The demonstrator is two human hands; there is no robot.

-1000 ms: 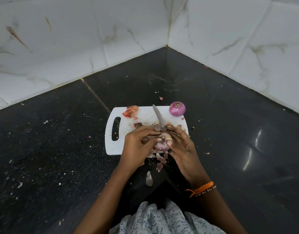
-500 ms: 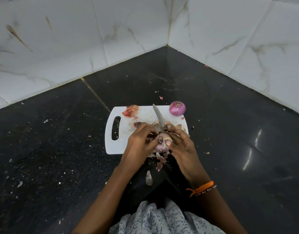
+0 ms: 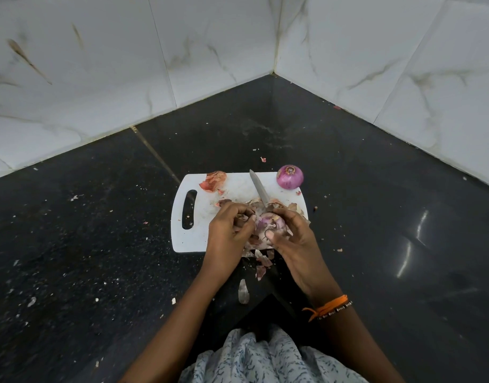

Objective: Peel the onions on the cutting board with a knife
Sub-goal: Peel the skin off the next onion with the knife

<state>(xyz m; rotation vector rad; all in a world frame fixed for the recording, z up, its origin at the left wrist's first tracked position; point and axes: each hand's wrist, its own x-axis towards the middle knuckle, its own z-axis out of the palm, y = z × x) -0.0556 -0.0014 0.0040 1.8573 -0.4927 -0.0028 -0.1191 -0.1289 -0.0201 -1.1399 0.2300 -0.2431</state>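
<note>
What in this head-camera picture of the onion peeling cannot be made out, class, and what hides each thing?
- Knife handle, head view: hidden behind the right hand; only the blade shows.
- Held onion: its underside is covered by both hands, so how much skin is left is unclear.
- Left hand fingertips: curled under, so what they pinch is hidden.
- Cutting board near-right corner: covered by hands and peels.

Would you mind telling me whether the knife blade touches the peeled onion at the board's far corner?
Apart. The head view shows bare white board between the knife blade and the peeled onion.
</note>
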